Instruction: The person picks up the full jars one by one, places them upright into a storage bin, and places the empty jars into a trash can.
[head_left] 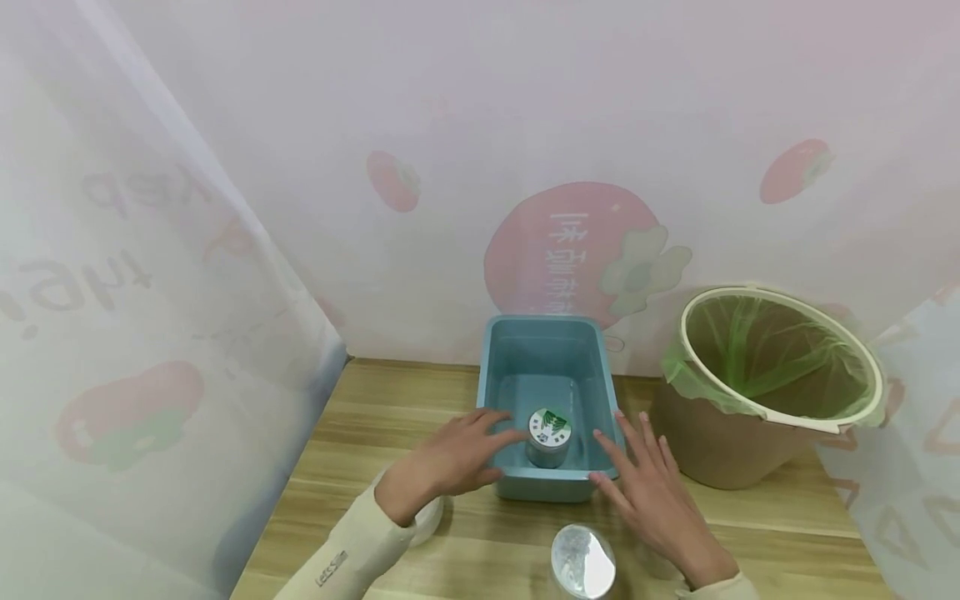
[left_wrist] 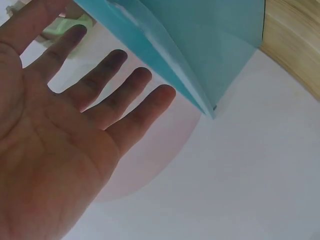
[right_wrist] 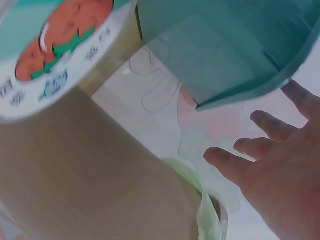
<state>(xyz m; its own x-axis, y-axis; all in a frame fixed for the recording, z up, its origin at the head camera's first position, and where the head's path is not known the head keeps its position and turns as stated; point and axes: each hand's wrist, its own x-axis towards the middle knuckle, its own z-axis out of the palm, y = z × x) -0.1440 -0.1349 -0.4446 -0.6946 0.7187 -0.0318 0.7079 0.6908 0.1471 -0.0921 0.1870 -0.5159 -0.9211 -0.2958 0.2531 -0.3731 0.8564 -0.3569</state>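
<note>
A blue plastic bin (head_left: 543, 489) stands on the wooden table against the printed wall sheet. Inside it, toward the near end, sits a round jar (head_left: 550, 428) whose white lid carries a green picture. My left hand (head_left: 459, 454) hovers at the bin's left rim, its fingers spread and reaching over the edge. At the right rim is my right hand (head_left: 660, 504), fingers also spread, thumb near the front corner. Both palms face the bin. Nothing is held in the left palm in the left wrist view.
Right of the bin stands a brown trash can (head_left: 720, 450) with a green liner. A shiny-topped round container (head_left: 582, 560) is in front of the bin, another (head_left: 427, 523) partly under my left wrist. The right wrist view shows a lid with red fruit pictures (right_wrist: 75, 37).
</note>
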